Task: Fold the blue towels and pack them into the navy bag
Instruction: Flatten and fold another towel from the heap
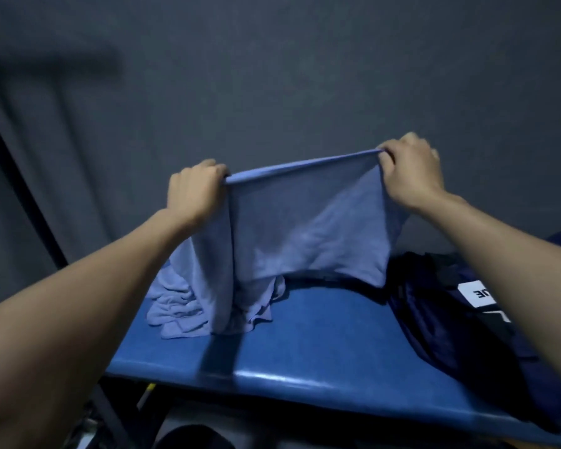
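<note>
A light blue towel point(298, 228) hangs stretched in the air above the blue table point(321, 351). My left hand point(196, 189) grips its upper left corner and my right hand point(412, 170) pinches its upper right corner, so the top edge is taut between them. The towel's lower edge hangs just above the table. Behind and under it at the left lies a crumpled heap of more blue towels point(182, 306). The navy bag point(460, 338) lies on the table at the right, with a white label on it, partly under my right forearm.
A dark grey wall fills the background. The table's front edge runs across the lower part of the view, with dark objects and a metal frame point(110, 413) on the floor below it. A dark vertical post point(23, 196) stands at the far left.
</note>
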